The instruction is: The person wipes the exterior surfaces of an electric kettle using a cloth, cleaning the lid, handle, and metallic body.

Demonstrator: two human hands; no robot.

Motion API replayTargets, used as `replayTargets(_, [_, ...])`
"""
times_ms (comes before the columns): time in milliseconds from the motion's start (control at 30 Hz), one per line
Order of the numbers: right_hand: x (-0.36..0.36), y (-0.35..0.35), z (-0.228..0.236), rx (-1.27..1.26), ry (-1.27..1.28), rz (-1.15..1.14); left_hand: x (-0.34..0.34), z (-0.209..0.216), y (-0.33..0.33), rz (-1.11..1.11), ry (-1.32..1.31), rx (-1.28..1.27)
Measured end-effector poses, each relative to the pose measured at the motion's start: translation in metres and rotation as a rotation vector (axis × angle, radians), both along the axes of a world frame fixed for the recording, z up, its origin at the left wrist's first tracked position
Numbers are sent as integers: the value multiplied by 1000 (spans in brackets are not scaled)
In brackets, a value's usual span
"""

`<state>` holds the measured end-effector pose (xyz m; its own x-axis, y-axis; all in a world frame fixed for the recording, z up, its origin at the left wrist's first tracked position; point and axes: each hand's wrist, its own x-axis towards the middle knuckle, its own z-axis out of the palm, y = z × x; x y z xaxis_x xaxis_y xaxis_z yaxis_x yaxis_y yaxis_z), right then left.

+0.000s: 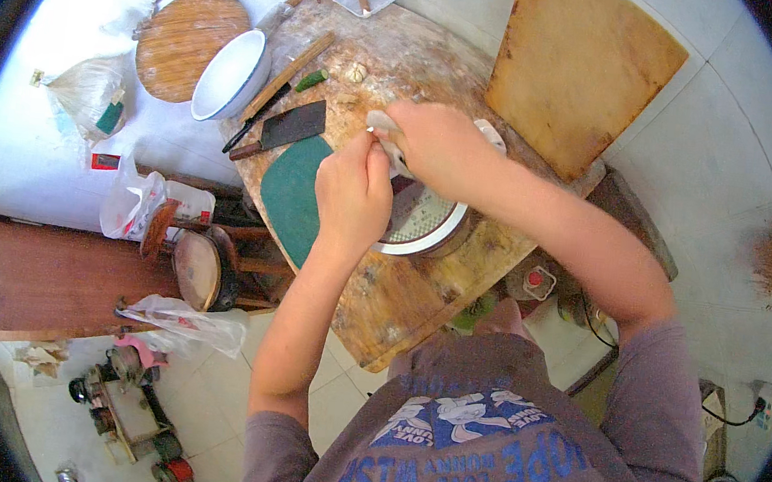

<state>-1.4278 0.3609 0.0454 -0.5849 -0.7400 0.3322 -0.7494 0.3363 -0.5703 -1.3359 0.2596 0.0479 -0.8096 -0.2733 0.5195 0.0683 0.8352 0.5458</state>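
Both my hands meet above a round steamer with a white rim and a perforated base, on the wooden table. My right hand is closed around a soft white piece that looks like dough. My left hand pinches at the same piece, thumb and fingers pressed together. Another pale edge shows beyond my right wrist. My hands and right forearm hide part of the steamer. A dark green mat lies left of my left hand, with a cleaver beside it.
The floury wooden table also bears a rolling pin, a green cucumber piece, a garlic bulb and a white bowl. A large board leans against the wall. Stools stand at the left.
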Motion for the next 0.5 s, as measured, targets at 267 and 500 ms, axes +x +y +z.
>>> replayTargets(267, [-42,-30,9,279,39,0,-3,-2,-1,31,-43,-16])
replayTargets(500, [-33,37,-8,-170,-525,442,1,-4,-7,20,12,249])
